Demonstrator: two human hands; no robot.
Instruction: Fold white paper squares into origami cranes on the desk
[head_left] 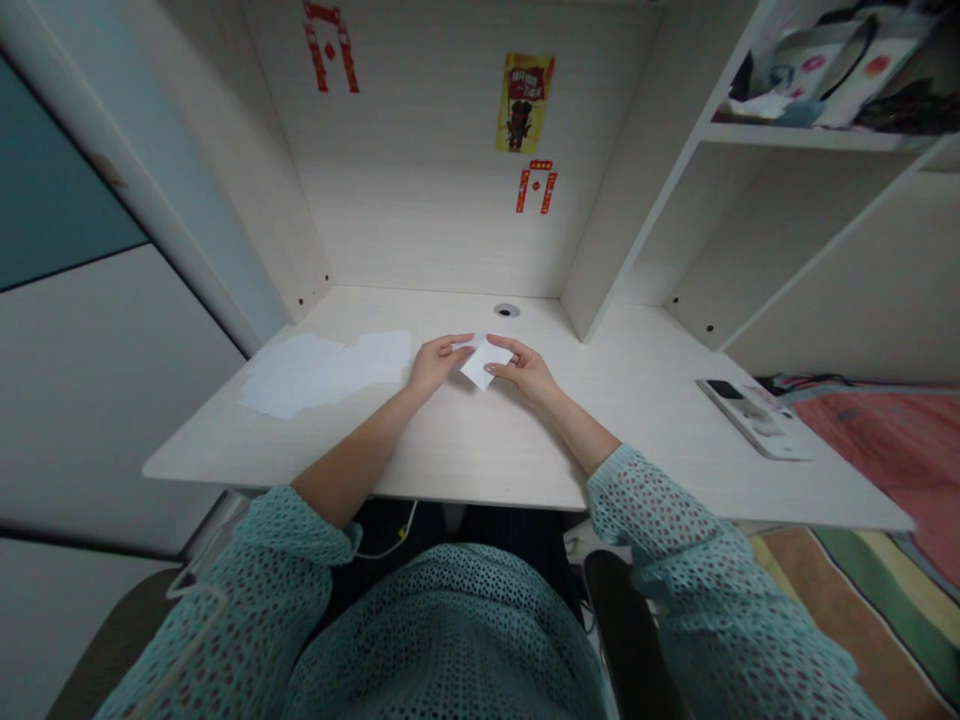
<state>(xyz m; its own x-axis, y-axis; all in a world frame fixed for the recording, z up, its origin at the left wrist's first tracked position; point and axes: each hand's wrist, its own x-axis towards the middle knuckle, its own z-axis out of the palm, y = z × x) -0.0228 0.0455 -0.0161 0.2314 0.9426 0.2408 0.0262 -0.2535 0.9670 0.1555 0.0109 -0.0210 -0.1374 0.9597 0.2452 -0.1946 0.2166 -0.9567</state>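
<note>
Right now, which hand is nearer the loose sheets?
Left. The left hand is just beyond the right edge of the loose sheets; the right hand is farther right, across the small paper both hands hold.

The pale desk (465,455) bears white sheets (315,370) at left and a flat white object (757,425) at right.
</note>
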